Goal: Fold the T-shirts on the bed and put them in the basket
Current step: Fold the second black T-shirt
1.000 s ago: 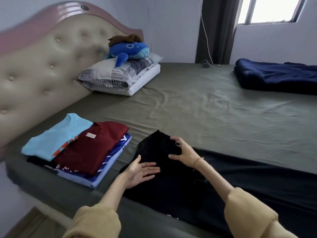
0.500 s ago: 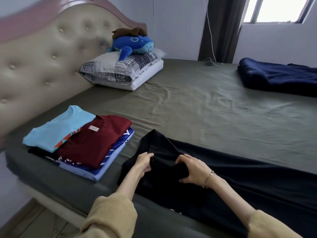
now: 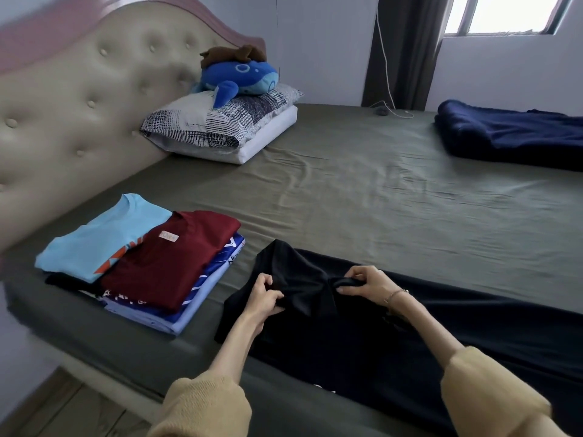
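A black cotton T-shirt [image 3: 362, 335] lies spread across the near edge of the bed with the olive-green sheet [image 3: 378, 200], running off to the right. The left hand [image 3: 263, 299] pinches a bunched fold of this black fabric between thumb and curled fingers, and the right hand [image 3: 366, 283] pinches another raised fold just to its right, a thin bracelet on its wrist. Both arms wear mustard knit sleeves [image 3: 205, 408].

To the left, near the bed's edge, sits a stack of folded T-shirts: a dark red one [image 3: 170, 260] on top, a light blue one [image 3: 97, 238] overlapping at the far left, and a blue-and-white printed one [image 3: 217, 272] beneath. The stack lies just beside the black shirt without touching it.

Far left, a beige tufted headboard [image 3: 79, 105] stands behind a patterned grey-and-white pillow [image 3: 217, 124] stacked on a white one, with a blue plush whale [image 3: 239, 77] on top. A folded navy blanket [image 3: 511, 137] lies at the far right, well apart.
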Available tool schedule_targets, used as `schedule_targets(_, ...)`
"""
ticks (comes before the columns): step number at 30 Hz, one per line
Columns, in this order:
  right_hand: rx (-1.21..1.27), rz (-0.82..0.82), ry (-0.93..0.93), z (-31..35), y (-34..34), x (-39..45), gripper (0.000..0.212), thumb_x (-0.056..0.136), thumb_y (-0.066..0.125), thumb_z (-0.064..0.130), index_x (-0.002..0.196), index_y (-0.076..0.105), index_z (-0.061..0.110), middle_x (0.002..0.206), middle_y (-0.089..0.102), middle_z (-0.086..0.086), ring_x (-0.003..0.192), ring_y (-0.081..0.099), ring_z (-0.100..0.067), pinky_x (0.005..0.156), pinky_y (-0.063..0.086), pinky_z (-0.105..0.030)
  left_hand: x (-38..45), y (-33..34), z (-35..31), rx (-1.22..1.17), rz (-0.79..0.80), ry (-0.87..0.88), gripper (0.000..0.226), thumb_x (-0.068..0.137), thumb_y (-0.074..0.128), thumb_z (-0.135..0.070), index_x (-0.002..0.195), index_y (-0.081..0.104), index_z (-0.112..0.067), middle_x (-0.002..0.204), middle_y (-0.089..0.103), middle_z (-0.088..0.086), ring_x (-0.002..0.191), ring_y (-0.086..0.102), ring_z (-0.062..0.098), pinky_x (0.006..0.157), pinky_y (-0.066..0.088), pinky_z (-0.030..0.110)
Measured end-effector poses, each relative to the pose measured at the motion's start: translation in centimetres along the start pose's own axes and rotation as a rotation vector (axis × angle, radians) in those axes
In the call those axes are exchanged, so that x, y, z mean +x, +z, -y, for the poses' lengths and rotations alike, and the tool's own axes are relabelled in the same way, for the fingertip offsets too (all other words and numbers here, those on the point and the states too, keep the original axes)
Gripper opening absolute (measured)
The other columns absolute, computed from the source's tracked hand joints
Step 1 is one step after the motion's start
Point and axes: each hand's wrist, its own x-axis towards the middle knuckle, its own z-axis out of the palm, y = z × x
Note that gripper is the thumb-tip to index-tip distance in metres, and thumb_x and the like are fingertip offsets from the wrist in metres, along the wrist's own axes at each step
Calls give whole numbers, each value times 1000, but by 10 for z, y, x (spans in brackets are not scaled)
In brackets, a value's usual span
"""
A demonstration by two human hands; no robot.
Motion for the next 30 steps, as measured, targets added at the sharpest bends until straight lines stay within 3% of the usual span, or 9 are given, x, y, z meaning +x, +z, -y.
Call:
schedule_targets(2, -48, -80, 88, 1, -3, 13, 21, 75, 78, 28, 73, 58, 21, 79, 63, 5, 74, 58, -10, 68, 45, -19, -1, -1, 0, 12, 42, 33, 36, 85, 34, 18, 74, 33, -17, 80, 46, 1, 75, 48, 9, 54, 53, 19)
schedule_targets(4, -129, -124, 181, -1, -2, 24, 28, 72, 79, 34, 88, 60, 19, 91, 59, 2, 92, 59, -16, 83, 46, -26, -3, -1, -2, 48, 95, 31, 38, 85, 32, 17, 72, 46, -16, 81, 51, 0, 77, 51, 7, 56, 52, 17)
schedule_targets(6, -178, -109, 271, -6, 2, 29, 44, 71, 79, 39, 105, 59, 19, 103, 57, -1, 106, 56, -20, 99, 42, -35, -3, -2, -5, 36, 136, -2, 41, 89, 37, 10, 88, 66, -19, 91, 62, -2, 84, 59, 10, 61, 52, 16)
schedule_targets(10, -141, -135, 360, -12, 2, 27, 53, 69, 80, 36, 110, 54, 18, 118, 56, -5, 112, 53, -22, 103, 38, -39, -7, -7, -12, 0, 283, -64, 27, 89, 62, -19, 114, 67, -25, 107, 68, -7, 98, 65, 14, 76, 51, 19)
schedule_targets(15, -106, -119, 425, -17, -11, 20, 62, 63, 84, 39, 114, 55, 18, 122, 53, -3, 118, 49, -22, 109, 32, -43, -2, -15, -6, 100, 421, -46, 49, 79, 63, 12, 118, 63, -19, 100, 70, 12, 91, 67, 11, 77, 52, 14)
schedule_targets(20, -92, 57, 444, -5, -23, 8, 52, 69, 77, 49, 102, 68, 9, 94, 63, -3, 87, 57, -17, 79, 44, -28, -3, 0, -3, 29, 201, -47, 23, 89, 65, -15, 111, 64, -13, 106, 69, 0, 84, 66, 8, 70, 51, 15)
schedule_targets(25, 42, -6, 458, -8, -24, 8, 72, 76, 78, 27, 136, 45, 7, 121, 57, -10, 97, 57, -21, 69, 48, -28, 2, 9, -4, -118, 27, -106, 21, 96, 53, -20, 112, 58, -7, 113, 62, 0, 60, 69, 10, 60, 52, 18)
schedule_targets(28, 99, -47, 447, -12, -26, 3, 55, 78, 75, 19, 128, 53, 9, 92, 59, -7, 63, 52, -13, 46, 41, -18, 7, 7, -2, -137, -29, -153, 31, 96, 54, -23, 117, 56, 0, 120, 62, 10, 58, 71, 15, 49, 50, 16)
schedule_targets(30, 105, -75, 435, -20, -26, 0, 47, 78, 76, 19, 121, 59, 9, 79, 58, -4, 54, 47, -12, 40, 37, -16, 6, 7, -3, -129, -32, -148, 27, 95, 56, -25, 109, 59, -2, 118, 63, 10, 58, 71, 14, 48, 50, 15)
